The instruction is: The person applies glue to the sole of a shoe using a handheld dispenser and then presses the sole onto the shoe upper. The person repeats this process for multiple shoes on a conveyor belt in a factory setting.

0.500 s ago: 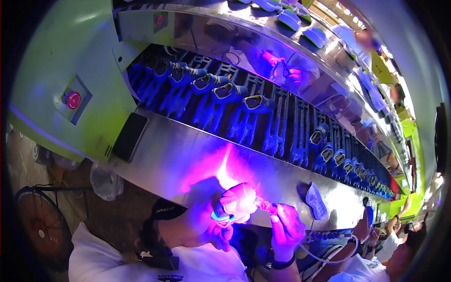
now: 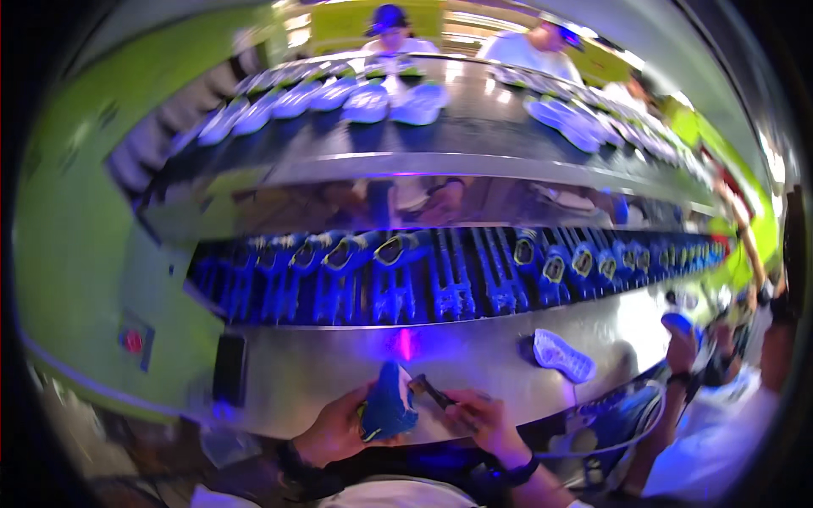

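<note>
A dark blue shoe upper (image 2: 389,406) with a pale edge along one side rests in my left hand (image 2: 337,428), sole area turned up, its narrow end pointing away. My left fingers are closed around its lower part. In my right hand (image 2: 481,418), thumb and fingers grip a dark-handled brush (image 2: 437,394). The brush tip is at the pale right edge of the shoe upper; whether it touches is hard to tell. Both hands are over the near edge of a metal bench (image 2: 296,356).
A pale shoe sole (image 2: 563,356) lies on the bench to the right. Behind runs a slatted conveyor (image 2: 453,279) carrying several blue shoes. Several soles (image 2: 368,102) line the upper shelf. A dark flat pad (image 2: 229,370) is at left; a co-worker's hand (image 2: 680,345) works at right.
The view has swung level. The shoe upper has left the bright pink-violet light and turned its narrow end away. My hands still hold the shoe upper and the brush.
</note>
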The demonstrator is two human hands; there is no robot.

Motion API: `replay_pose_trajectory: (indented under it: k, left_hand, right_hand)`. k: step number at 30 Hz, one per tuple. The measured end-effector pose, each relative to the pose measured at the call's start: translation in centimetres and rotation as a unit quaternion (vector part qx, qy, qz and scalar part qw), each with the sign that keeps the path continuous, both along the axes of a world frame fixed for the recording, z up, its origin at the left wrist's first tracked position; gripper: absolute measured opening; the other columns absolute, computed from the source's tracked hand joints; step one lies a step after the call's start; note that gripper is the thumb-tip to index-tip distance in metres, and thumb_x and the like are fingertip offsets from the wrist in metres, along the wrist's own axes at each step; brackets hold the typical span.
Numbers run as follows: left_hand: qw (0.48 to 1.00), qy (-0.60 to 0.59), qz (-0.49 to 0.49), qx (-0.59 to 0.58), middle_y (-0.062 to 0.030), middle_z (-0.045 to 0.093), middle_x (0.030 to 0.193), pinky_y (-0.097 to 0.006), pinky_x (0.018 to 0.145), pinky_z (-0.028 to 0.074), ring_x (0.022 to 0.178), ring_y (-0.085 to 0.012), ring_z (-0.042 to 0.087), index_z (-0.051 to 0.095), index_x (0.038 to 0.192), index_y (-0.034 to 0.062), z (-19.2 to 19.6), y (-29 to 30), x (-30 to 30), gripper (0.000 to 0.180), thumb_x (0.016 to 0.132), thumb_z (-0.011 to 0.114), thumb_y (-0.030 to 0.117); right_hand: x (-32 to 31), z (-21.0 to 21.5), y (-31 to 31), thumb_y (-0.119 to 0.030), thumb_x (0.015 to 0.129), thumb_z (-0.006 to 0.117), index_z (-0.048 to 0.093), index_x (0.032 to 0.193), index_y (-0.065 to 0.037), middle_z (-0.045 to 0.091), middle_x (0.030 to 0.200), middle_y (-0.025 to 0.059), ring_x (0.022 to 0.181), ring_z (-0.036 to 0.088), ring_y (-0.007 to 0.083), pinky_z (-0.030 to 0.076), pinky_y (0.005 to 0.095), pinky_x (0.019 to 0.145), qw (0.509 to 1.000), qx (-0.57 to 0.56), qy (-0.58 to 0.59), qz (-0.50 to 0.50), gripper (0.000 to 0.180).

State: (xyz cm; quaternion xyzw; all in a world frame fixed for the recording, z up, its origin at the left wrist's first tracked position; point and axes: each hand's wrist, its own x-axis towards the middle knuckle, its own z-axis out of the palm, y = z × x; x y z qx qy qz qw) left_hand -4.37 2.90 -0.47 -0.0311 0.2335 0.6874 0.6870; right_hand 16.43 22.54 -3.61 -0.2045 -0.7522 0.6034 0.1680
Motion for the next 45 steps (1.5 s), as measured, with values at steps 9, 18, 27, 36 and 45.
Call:
replay_pose_trajectory:
  k: [9, 18, 27, 36, 45]
  left_hand:
    - [0.713, 0.696, -0.021, -0.084, -0.0171, 0.057, 0.131, -0.037, 0.078, 0.056, 0.096, -0.0244, 0.068, 0.041, 0.146, 0.0109, -0.9, 19.6, -8.6, 0.062, 0.093, 0.071, 0.023]
    - [0.283, 0.956, -0.013, -0.069, -0.0227, 0.066, 0.104, -0.051, 0.089, 0.053, 0.108, -0.0414, 0.062, 0.062, 0.126, 0.0036, -9.7, 34.2, -5.6, 0.06, 0.086, 0.075, 0.045]
    - [0.207, 0.962, -0.071, -0.163, -0.0204, 0.067, 0.119, -0.047, 0.1, 0.049, 0.117, -0.037, 0.063, 0.061, 0.131, 0.0041, -6.4, 28.8, -20.0, 0.06, 0.082, 0.076, 0.036]
    - [0.323, 0.943, -0.025, -0.079, -0.0192, 0.071, 0.101, -0.045, 0.088, 0.054, 0.102, -0.0362, 0.066, 0.068, 0.115, 0.0016, -6.9, 27.7, -11.8, 0.053, 0.081, 0.081, 0.04]
    - [0.262, 0.91, -0.008, -0.322, -0.0258, 0.069, 0.116, -0.047, 0.096, 0.052, 0.111, -0.0412, 0.066, 0.069, 0.119, 0.0013, -5.0, 24.0, -23.0, 0.053, 0.087, 0.074, 0.043]
  right_hand:
    - [0.7, -7.8, 2.8, -0.02, 0.103, 0.066, 0.061, 0.137, -0.001, 0.069, 0.092, 0.0029, 0.076, 0.063, 0.0079, 0.05, 0.0244, 0.066, 0.932, -0.206, 0.084, -0.285, 0.04]
    - [0.6, -7.5, 2.1, -0.018, 0.101, 0.068, 0.068, 0.13, -0.004, 0.068, 0.081, 0.0028, 0.065, 0.06, 0.0064, 0.049, 0.025, 0.058, 0.945, -0.124, 0.042, -0.301, 0.033]
    - [-0.1, -7.1, 1.8, -0.019, 0.103, 0.065, 0.064, 0.134, 0.0, 0.065, 0.087, 0.0041, 0.067, 0.061, 0.0088, 0.049, 0.025, 0.058, 0.961, -0.072, 0.05, -0.262, 0.037]
    - [-0.6, -7.4, 1.6, -0.02, 0.101, 0.067, 0.068, 0.129, -0.004, 0.069, 0.079, 0.0047, 0.06, 0.061, 0.0092, 0.048, 0.0263, 0.055, 0.948, -0.102, 0.058, -0.296, 0.032]
    - [-1.5, -9.5, 0.9, -0.014, 0.102, 0.066, 0.064, 0.131, 0.003, 0.066, 0.094, 0.0027, 0.072, 0.063, 0.0085, 0.05, 0.0228, 0.061, 0.913, -0.231, 0.147, -0.302, 0.034]
